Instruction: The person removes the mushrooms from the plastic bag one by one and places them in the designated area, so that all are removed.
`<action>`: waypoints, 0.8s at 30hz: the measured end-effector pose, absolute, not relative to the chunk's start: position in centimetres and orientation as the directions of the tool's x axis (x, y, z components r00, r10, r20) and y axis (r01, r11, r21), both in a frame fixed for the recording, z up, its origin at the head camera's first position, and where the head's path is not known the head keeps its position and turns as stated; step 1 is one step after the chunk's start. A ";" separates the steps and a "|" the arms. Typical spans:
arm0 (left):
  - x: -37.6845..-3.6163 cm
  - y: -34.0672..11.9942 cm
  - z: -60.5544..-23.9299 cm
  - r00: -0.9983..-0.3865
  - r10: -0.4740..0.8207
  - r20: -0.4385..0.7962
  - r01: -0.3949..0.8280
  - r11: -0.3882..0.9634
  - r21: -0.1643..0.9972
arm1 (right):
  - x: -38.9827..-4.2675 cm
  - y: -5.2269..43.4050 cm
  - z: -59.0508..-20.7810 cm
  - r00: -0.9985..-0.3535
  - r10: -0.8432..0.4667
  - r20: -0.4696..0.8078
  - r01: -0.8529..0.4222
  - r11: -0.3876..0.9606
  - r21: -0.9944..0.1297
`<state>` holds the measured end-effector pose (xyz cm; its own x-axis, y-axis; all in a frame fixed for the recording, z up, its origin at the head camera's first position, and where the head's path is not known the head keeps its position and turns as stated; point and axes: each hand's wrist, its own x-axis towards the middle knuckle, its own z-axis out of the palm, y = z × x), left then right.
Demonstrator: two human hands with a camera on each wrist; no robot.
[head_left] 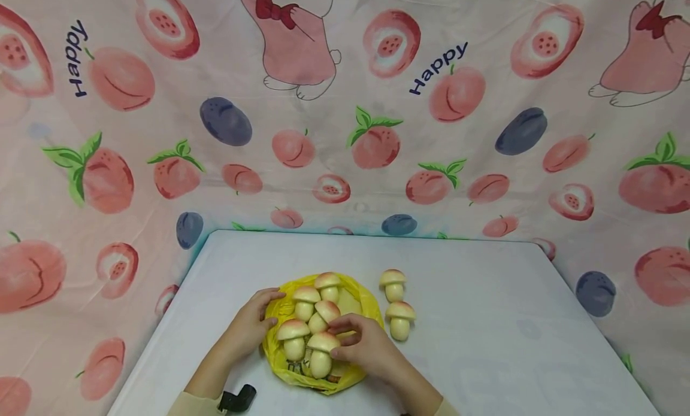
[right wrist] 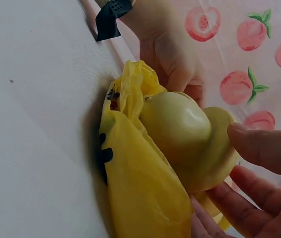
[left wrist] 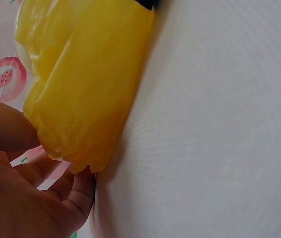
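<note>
A yellow plastic bag (head_left: 372,305) lies with its mouth spread open on the white table, several toy mushrooms (head_left: 303,302) with cream stems and reddish-brown caps inside it. My left hand (head_left: 250,320) rests against the bag's left side, its fingers spread along the plastic. In the left wrist view the thumb (left wrist: 11,131) touches the yellow bag (left wrist: 86,84). At the front right of the bag, my right hand (head_left: 369,347) pinches the cap of a mushroom (head_left: 321,353). The right wrist view shows this mushroom (right wrist: 180,134) between thumb and fingers, at the bag's rim.
Two more toy mushrooms (head_left: 393,284) stand on the white table (head_left: 512,320), right of the bag. A black strap piece (head_left: 239,398) sits at the left wrist. Behind the table hangs a pink cloth (head_left: 334,123) printed with fruit and bears.
</note>
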<state>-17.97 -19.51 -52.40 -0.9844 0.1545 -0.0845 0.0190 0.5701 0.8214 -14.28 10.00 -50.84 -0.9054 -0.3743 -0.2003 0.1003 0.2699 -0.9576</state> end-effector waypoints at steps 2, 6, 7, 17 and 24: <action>-18.0 -19.5 -52.4 -0.984 0.156 -0.085 0.019 0.570 0.821 | -14.3 10.2 -50.6 -0.905 -0.373 -0.205 0.111 0.258 -0.960; -18.0 -19.5 -52.4 -0.984 0.157 -0.086 0.020 0.571 0.821 | -14.3 10.8 -50.1 -0.902 -0.376 -0.213 0.146 0.200 -0.969; -18.0 -19.5 -52.4 -0.984 0.156 -0.086 0.019 0.572 0.820 | -14.3 10.9 -50.0 -0.900 -0.379 -0.215 0.155 0.183 -0.971; -18.0 -19.5 -52.3 -0.984 0.155 -0.093 0.015 0.581 0.814 | -14.0 12.3 -49.0 -0.893 -0.391 -0.222 0.189 0.120 -0.975; -18.2 -19.5 -52.4 -0.983 0.150 -0.106 0.000 0.579 0.815 | -13.7 13.9 -48.6 -0.891 -0.380 -0.248 0.225 0.106 -0.969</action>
